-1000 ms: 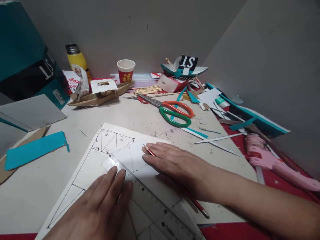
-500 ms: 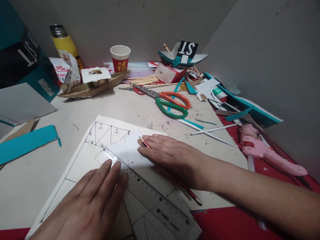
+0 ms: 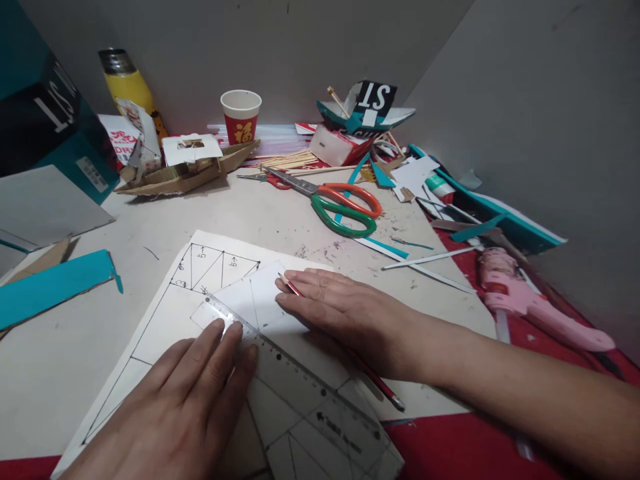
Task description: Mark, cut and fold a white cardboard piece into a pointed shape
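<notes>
A clear plastic ruler [image 3: 300, 373] lies slantwise over a white card piece [image 3: 267, 293] with pencil lines. My left hand [image 3: 180, 407] rests on the ruler's far part, fingers stretched out and fingertips pressing down. My right hand [image 3: 355, 313] lies across the card's right side with a red pencil [image 3: 380, 385] held in it. The pencil's sharpened tip points to the far left and shows past the fingers; its middle is hidden under the hand. Beneath the card is a larger white sheet [image 3: 145, 333] with a marked line drawing of triangles and small figures.
Beyond the sheet lie scissors [image 3: 345, 210] with orange and green handles. A cardboard boat [image 3: 190, 177], a paper cup [image 3: 241, 117] and a yellow bottle [image 3: 130, 90] stand at the back. On the right are card scraps [image 3: 425, 270] and a pink glue gun [image 3: 535, 303].
The ruler's near end has swung slightly away from me and to the right. My left thumb has shifted a little to the right. My right hand and the pencil look almost still.
</notes>
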Demonstrator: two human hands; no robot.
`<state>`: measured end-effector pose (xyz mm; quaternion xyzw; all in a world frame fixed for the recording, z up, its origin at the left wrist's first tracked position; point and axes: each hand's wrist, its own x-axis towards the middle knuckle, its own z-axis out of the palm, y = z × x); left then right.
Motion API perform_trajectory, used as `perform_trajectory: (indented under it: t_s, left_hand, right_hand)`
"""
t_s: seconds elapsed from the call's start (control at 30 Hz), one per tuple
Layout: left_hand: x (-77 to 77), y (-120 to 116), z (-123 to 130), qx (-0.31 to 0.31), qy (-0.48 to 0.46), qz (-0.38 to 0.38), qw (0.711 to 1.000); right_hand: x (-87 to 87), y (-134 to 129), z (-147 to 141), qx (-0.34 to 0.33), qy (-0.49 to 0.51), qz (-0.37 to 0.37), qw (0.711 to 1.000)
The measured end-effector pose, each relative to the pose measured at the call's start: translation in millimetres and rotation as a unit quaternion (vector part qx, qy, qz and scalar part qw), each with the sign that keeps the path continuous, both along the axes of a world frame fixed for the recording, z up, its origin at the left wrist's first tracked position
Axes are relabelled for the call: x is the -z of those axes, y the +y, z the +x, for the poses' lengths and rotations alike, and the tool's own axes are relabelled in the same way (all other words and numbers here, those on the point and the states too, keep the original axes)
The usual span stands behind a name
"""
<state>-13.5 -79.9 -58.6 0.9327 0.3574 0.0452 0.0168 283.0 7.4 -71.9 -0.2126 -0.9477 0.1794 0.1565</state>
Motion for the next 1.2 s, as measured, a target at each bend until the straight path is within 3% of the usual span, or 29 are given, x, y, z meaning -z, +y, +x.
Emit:
perform_trajectory:
  t_s: [0.9, 1.2]
  left_hand:
    - [-2.3, 3.8, 3.7, 0.018, 0.004, 0.030, 0.999]
    - [1.9, 1.5, 1.3, 0.008, 0.004, 0.021, 1.000]
  right_hand:
    - [-6.2, -1.0, -1.6, 0.004, -0.009, -0.004, 1.000]
    - [1.2, -0.1, 0.3, 0.000, 0.008, 0.003, 1.000]
